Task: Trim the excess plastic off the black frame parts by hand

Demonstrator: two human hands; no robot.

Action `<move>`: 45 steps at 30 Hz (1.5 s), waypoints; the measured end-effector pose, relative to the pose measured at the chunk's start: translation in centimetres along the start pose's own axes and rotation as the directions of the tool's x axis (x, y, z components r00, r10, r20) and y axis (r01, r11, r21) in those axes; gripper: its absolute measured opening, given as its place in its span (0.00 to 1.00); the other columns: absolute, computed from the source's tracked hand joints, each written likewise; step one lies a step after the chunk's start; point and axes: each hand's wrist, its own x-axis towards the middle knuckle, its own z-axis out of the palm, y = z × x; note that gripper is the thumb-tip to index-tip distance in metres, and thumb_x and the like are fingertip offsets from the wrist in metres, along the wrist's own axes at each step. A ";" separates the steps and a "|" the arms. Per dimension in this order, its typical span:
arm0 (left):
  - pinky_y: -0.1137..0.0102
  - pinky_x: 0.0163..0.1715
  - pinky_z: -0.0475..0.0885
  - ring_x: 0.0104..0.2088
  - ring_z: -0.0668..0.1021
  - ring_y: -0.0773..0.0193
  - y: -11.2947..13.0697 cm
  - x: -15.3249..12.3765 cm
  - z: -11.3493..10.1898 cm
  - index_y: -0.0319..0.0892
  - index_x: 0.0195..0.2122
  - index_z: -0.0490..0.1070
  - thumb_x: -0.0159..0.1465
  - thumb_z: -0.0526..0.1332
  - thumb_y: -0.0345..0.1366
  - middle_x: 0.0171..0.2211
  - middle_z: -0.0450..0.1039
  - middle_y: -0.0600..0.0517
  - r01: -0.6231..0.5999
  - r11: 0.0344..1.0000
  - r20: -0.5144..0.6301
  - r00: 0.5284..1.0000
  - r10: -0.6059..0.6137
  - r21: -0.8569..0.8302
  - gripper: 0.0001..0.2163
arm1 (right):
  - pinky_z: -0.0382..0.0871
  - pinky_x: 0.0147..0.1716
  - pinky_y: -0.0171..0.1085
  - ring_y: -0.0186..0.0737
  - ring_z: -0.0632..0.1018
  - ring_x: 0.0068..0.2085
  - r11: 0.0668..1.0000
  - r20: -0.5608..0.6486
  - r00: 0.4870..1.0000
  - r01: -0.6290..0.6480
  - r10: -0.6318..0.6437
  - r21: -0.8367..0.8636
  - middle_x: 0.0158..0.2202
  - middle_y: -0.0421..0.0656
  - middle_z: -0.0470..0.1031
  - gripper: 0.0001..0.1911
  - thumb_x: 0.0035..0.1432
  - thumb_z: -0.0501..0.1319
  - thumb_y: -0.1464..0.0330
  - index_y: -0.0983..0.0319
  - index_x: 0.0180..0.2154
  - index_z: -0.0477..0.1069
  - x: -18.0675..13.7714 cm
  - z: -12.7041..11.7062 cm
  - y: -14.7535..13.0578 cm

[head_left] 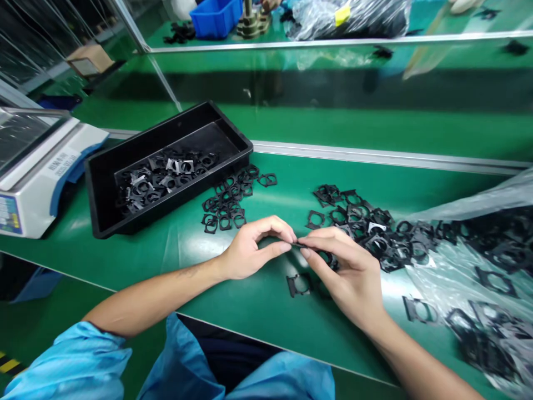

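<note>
Between both hands, edge-on to me, is a thin black plastic part. My left hand pinches its left end with thumb and fingertips. My right hand grips the other end in the same way. Just below them a black frame part with a round hole lies flat on the green table. More such parts form a loose heap behind and right of my right hand. Another group of ring-shaped parts is spread behind my left hand.
A black tray holding many similar parts stands at the back left. Left of it is a white and blue scale. A clear plastic bag with black parts lies at the right. A blue bin sits beyond the green partition.
</note>
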 end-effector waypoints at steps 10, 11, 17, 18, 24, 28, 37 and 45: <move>0.75 0.35 0.76 0.34 0.81 0.69 -0.7 -0.2 0.1 0.41 0.46 0.69 0.65 0.67 0.40 0.39 0.77 0.49 0.188 0.980 -0.072 0.979 -0.192 -0.067 0.13 | 0.78 0.32 0.35 0.34 0.78 0.29 0.796 0.127 0.887 -0.455 0.443 0.400 0.32 0.39 0.76 0.20 0.54 0.74 0.62 0.57 0.49 0.79 0.3 0.1 0.4; 0.74 0.37 0.77 0.35 0.81 0.68 -0.7 -0.2 0.0 0.41 0.47 0.70 0.65 0.67 0.40 0.42 0.77 0.47 0.157 0.987 -0.076 0.984 -0.159 -0.022 0.13 | 0.79 0.33 0.36 0.34 0.78 0.29 0.761 0.138 0.869 -0.485 0.476 0.430 0.32 0.39 0.76 0.20 0.53 0.74 0.62 0.57 0.48 0.79 0.4 0.1 0.4; 0.64 0.48 0.78 0.48 0.80 0.59 -0.2 -0.3 -0.1 0.43 0.45 0.76 0.62 0.70 0.37 0.48 0.75 0.45 -0.255 0.890 0.053 0.966 0.255 0.378 0.11 | 0.79 0.31 0.34 0.33 0.80 0.27 0.591 0.225 0.783 -0.594 0.579 0.546 0.30 0.38 0.78 0.19 0.46 0.78 0.61 0.59 0.40 0.80 0.9 -0.1 0.3; 0.65 0.47 0.79 0.47 0.80 0.60 -0.2 -0.3 -0.1 0.43 0.43 0.77 0.63 0.69 0.35 0.46 0.76 0.45 -0.293 0.866 0.071 0.954 0.290 0.405 0.08 | 0.79 0.31 0.34 0.33 0.80 0.26 0.573 0.239 0.775 -0.604 0.585 0.555 0.29 0.38 0.79 0.19 0.45 0.78 0.61 0.59 0.39 0.80 0.9 -0.1 0.3; 0.68 0.45 0.79 0.43 0.82 0.63 0.1 -0.1 -0.1 0.41 0.43 0.76 0.64 0.68 0.33 0.40 0.81 0.47 -0.341 0.839 0.049 0.934 0.355 0.424 0.07 | 0.75 0.29 0.31 0.33 0.79 0.25 0.575 0.290 0.764 -0.631 0.576 0.521 0.24 0.37 0.79 0.20 0.48 0.77 0.60 0.60 0.41 0.79 0.9 -0.1 0.2; 0.68 0.44 0.78 0.41 0.82 0.63 0.2 0.0 -0.2 0.41 0.42 0.76 0.64 0.68 0.33 0.39 0.81 0.47 -0.326 0.843 0.025 0.937 0.349 0.427 0.06 | 0.74 0.27 0.33 0.34 0.79 0.23 0.575 0.337 0.743 -0.664 0.578 0.479 0.23 0.38 0.78 0.20 0.52 0.74 0.60 0.62 0.43 0.77 1.0 -0.1 0.0; 0.70 0.39 0.76 0.36 0.81 0.65 0.1 -0.3 -0.1 0.41 0.41 0.74 0.64 0.68 0.36 0.34 0.79 0.50 -0.275 0.862 0.008 0.954 0.300 0.426 0.08 | 0.73 0.26 0.33 0.34 0.78 0.23 0.567 0.379 0.731 -0.680 0.567 0.464 0.24 0.39 0.78 0.18 0.55 0.72 0.58 0.63 0.43 0.78 0.9 0.0 0.0; 0.71 0.37 0.75 0.34 0.79 0.67 0.1 -0.3 -0.1 0.41 0.40 0.74 0.64 0.68 0.36 0.34 0.78 0.50 -0.273 0.863 0.000 0.953 0.302 0.426 0.07 | 0.73 0.26 0.33 0.33 0.78 0.23 0.569 0.395 0.732 -0.680 0.555 0.462 0.25 0.40 0.79 0.17 0.57 0.71 0.58 0.63 0.41 0.78 0.8 0.1 0.0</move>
